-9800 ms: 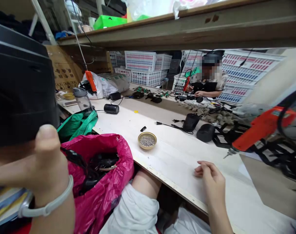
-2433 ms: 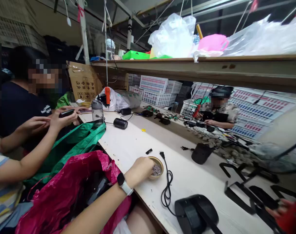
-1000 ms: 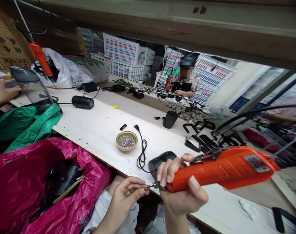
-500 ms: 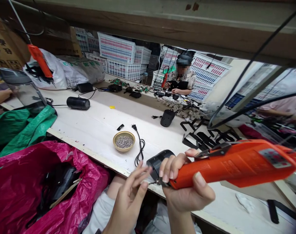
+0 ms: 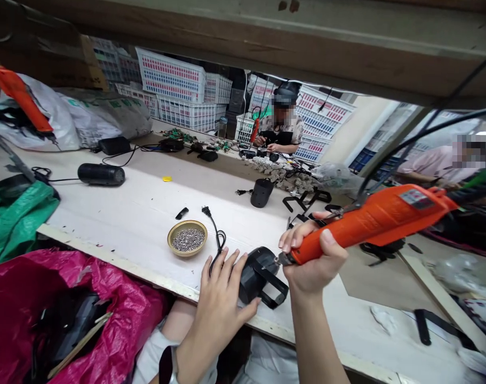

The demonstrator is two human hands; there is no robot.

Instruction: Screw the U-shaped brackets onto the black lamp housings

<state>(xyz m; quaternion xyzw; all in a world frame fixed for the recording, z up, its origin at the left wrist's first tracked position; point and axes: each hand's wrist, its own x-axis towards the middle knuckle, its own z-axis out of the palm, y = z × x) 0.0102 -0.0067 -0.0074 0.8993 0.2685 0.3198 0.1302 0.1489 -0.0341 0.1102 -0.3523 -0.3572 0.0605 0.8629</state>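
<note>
My right hand [image 5: 312, 253] is wrapped round an orange electric screwdriver [image 5: 371, 224]. Its bit points down and left, meeting the end of a black bracket [image 5: 272, 278] on a rounded black device [image 5: 251, 277]. My left hand [image 5: 222, 290] has its fingers stretched and spread, resting against the device's left side, with the thumb along its near edge. The device lies near the table's front edge, and a black cord with a plug [image 5: 213, 216] runs beside it. Left of the cord stands a gold-rimmed bowl [image 5: 169, 246] of small screws.
Loose black brackets [image 5: 302, 205] and another black device [image 5: 262, 192] lie farther back. A pink sack [image 5: 138, 282] holding black devices hangs open at the lower left. A person [image 5: 280, 125] works across the table. A second orange screwdriver [image 5: 22, 98] hangs at the left.
The screwdriver bit has moved from my left fingertips to the bracket on the device. My left hand has moved onto the device's side. The view has shifted right.
</note>
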